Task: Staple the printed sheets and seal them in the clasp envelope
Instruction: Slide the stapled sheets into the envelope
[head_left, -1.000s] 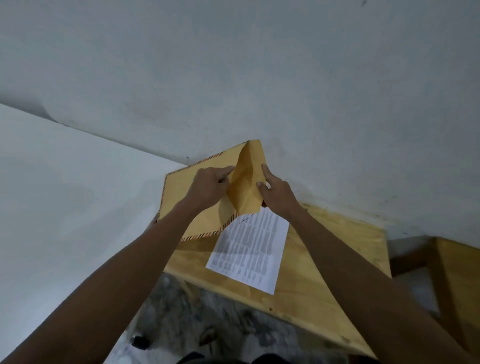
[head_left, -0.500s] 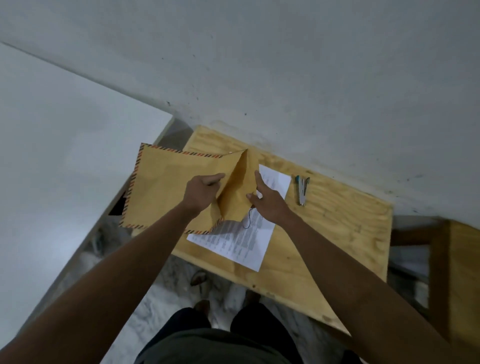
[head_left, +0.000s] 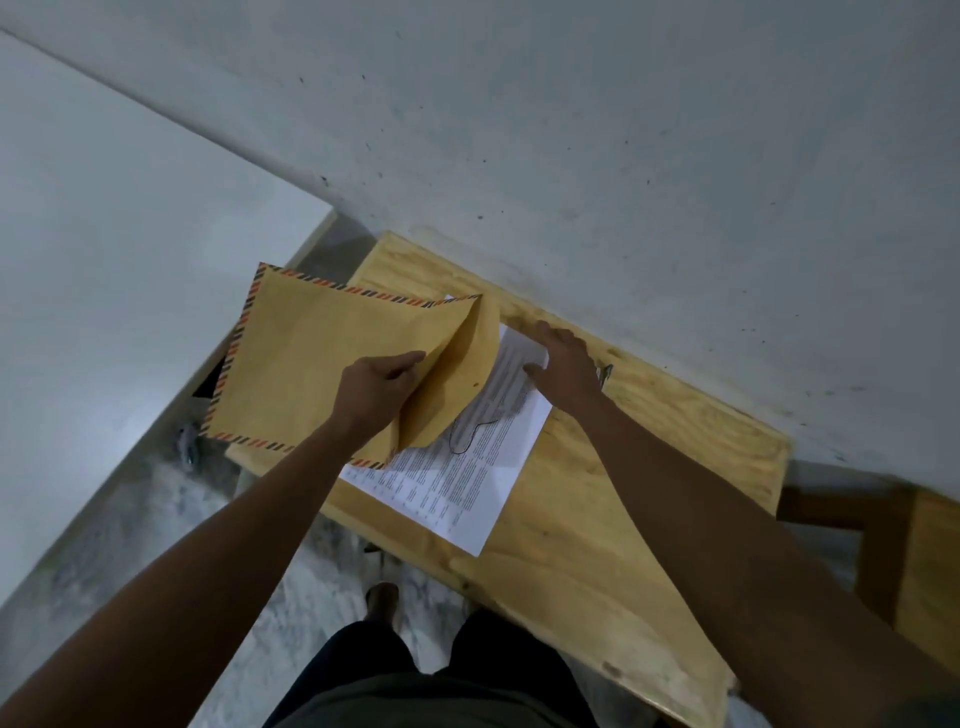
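A tan clasp envelope (head_left: 311, 358) with a red-and-black striped border hangs over the left end of the wooden table (head_left: 623, 493), its flap (head_left: 462, 379) lifted and a thin string dangling from it. My left hand (head_left: 376, 387) grips the envelope at its mouth. The printed sheets (head_left: 467, 467) lie flat on the table, partly under the flap. My right hand (head_left: 563, 364) rests fingers spread on the far corner of the sheets. A stapler (head_left: 605, 373) peeks out just beyond my right hand, mostly hidden.
The table stands against a grey wall (head_left: 571, 156). A white panel (head_left: 104, 260) rises at the left. Another wooden piece (head_left: 930, 571) sits at the right edge. My legs and a foot (head_left: 382, 597) are over the grey floor below.
My right hand let go of the envelope flap and moved right onto the sheets' far corner, covering the stapler. The view tilted down; the envelope stays in my left hand.
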